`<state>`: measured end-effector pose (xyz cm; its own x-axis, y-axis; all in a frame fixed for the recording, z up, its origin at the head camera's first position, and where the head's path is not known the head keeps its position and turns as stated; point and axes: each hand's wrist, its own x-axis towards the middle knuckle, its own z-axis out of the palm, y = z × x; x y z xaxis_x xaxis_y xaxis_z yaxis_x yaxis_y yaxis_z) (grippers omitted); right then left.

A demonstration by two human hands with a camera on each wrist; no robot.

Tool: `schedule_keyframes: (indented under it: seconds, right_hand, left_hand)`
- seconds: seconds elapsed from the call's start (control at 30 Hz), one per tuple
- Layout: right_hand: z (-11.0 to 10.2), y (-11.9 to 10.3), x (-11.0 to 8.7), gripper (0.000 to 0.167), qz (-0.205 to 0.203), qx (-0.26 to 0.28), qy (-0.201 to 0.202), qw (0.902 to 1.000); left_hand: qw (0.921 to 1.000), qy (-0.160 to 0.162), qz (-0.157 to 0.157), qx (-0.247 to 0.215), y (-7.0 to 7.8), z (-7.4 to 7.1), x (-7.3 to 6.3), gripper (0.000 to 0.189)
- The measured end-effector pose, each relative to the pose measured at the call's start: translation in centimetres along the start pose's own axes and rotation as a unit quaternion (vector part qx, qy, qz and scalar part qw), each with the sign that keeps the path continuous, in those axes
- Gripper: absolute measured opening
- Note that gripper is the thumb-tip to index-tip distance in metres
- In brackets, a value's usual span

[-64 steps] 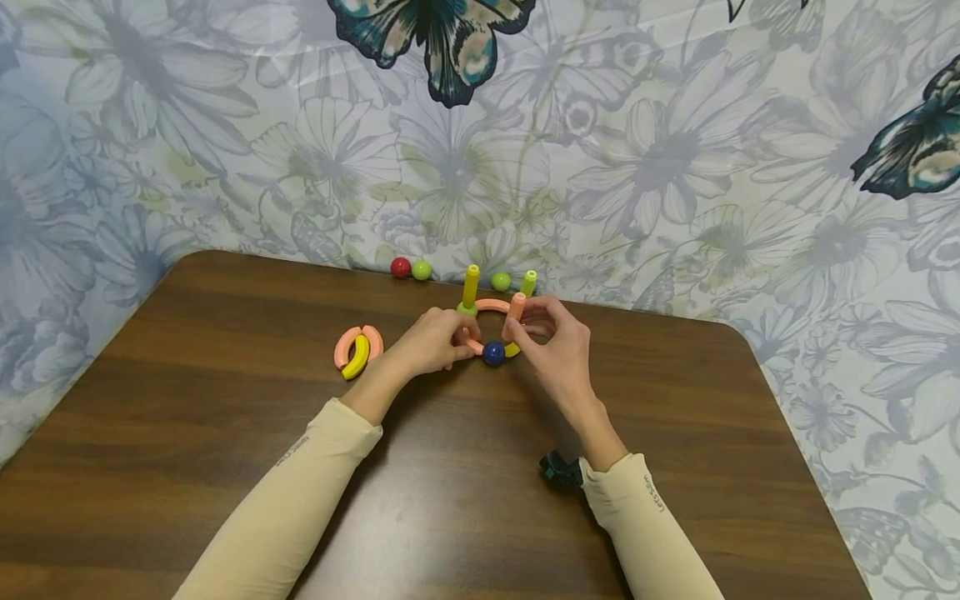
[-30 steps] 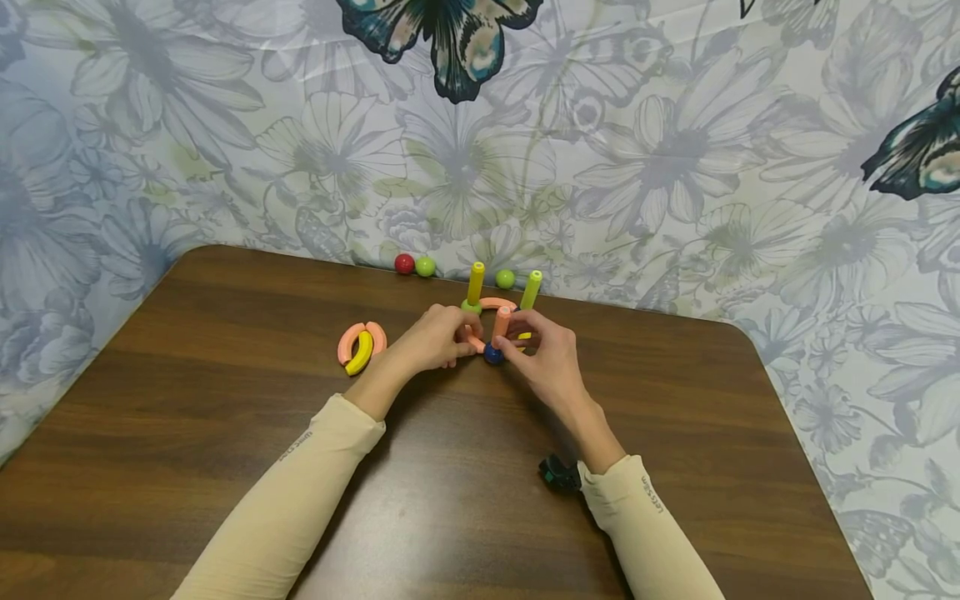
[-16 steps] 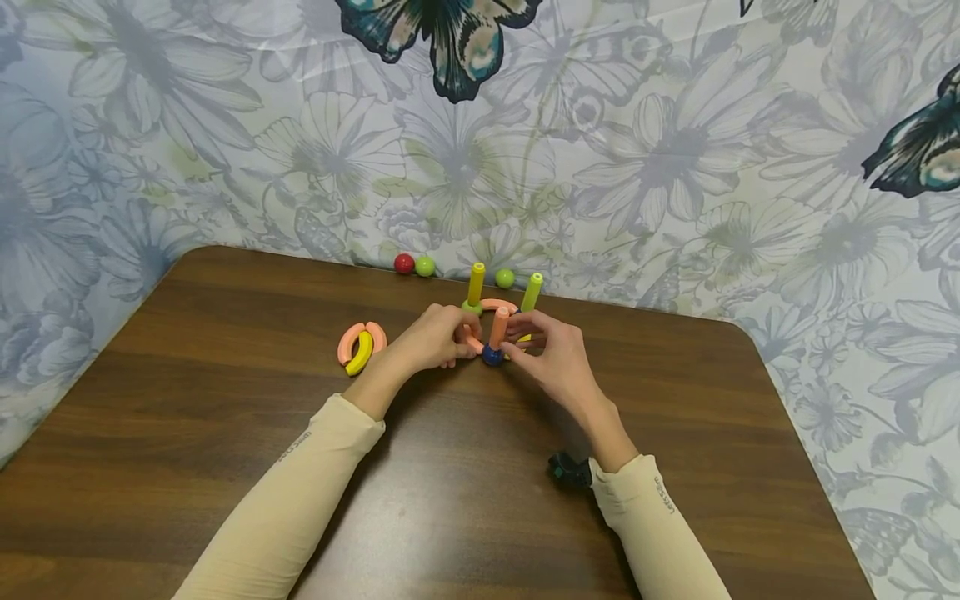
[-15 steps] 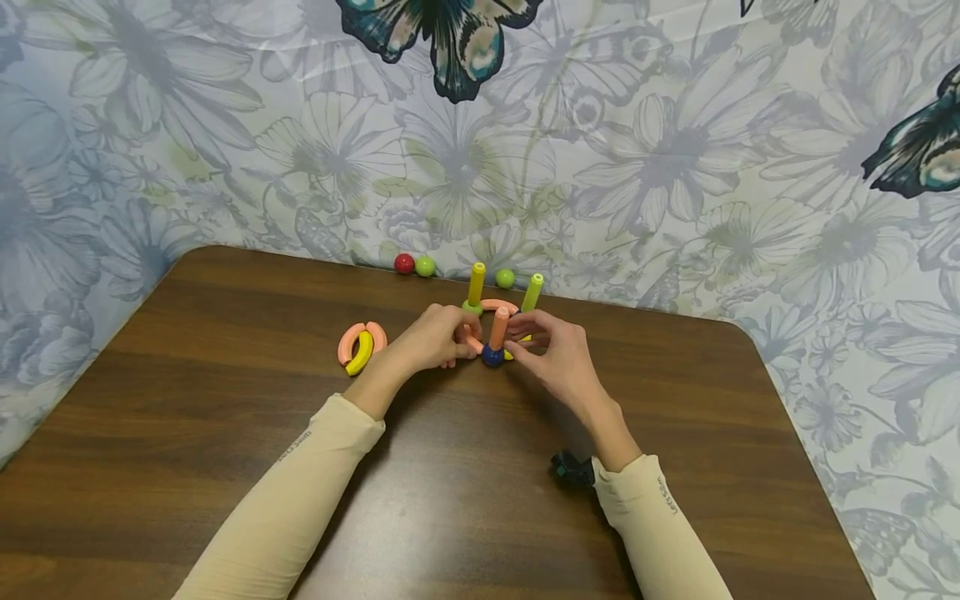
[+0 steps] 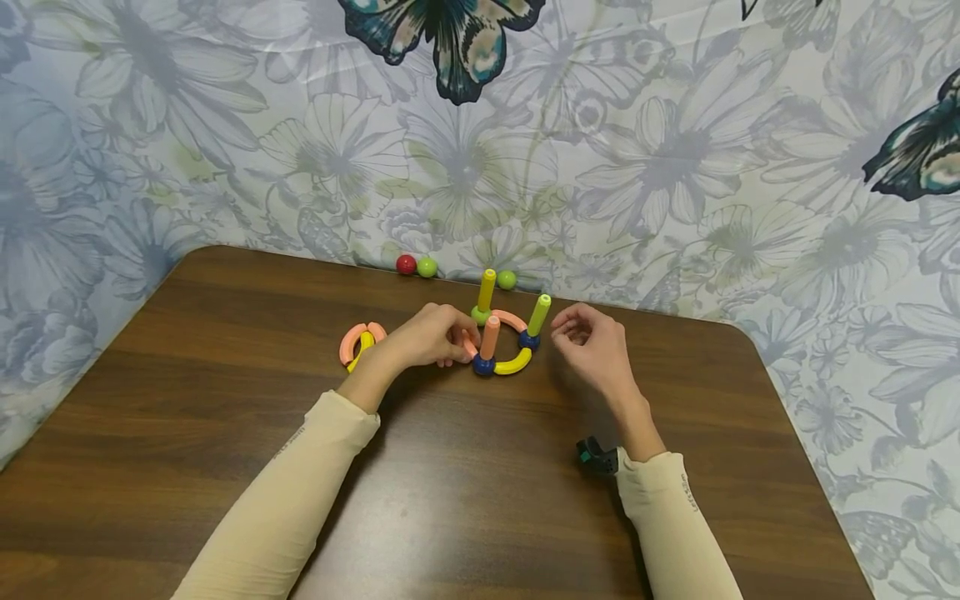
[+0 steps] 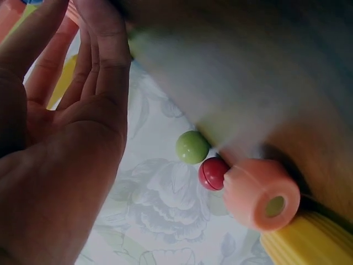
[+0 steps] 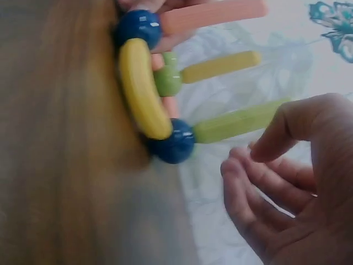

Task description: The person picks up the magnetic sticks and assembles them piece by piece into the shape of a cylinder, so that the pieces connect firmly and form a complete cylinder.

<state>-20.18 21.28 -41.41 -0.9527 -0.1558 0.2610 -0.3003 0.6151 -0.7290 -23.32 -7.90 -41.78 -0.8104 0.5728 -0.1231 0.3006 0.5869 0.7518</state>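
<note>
A toy ring stands at the table's far middle. It joins a yellow curved piece (image 5: 514, 363), a pink curved piece (image 5: 513, 319), two blue balls (image 5: 483, 365) and a green ball (image 5: 480, 315). Upright in the balls stand a pink stick (image 5: 491, 337), a yellow stick (image 5: 487, 290) and a green stick (image 5: 538, 314). My left hand (image 5: 459, 337) pinches the ring's left pink piece, which its fingers mostly hide. To the ring's right, my right hand (image 5: 573, 329) hovers with loosely curled fingers and holds nothing. In the right wrist view its fingers (image 7: 265, 187) sit apart from the green stick (image 7: 237, 120).
Loose pink and yellow curved pieces (image 5: 358, 343) lie left of my left hand. A red ball (image 5: 406, 265) and two green balls (image 5: 427, 267) rest along the table's back edge by the flowered cloth. The brown table (image 5: 450, 500) runs toward me.
My right hand set the pink stick upright on the near blue ball, let go and drew back to the right. The left hand stayed on the ring.
</note>
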Motion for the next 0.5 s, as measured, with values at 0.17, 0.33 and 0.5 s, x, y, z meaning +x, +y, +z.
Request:
schedule_keyframes:
  seconds: [0.17,0.33,0.5]
  right_hand:
    - [1.2,0.8,0.2,0.043,0.016,0.017,-0.054,0.9983]
    - [1.9,1.2,0.2,0.041,0.032,0.028,-0.061,0.9972]
    - [2.7,1.5,0.0,0.038,0.045,0.016,-0.044,0.9979]
  left_hand:
    - [0.9989,-0.013,0.014,0.043,0.5,-0.4,-0.3,0.015]
    - [0.9971,-0.020,0.029,0.067,1.6,-2.3,-0.9,0.019]
    - [0.9961,0.052,0.010,0.071,0.8,-6.0,-1.5,0.018]
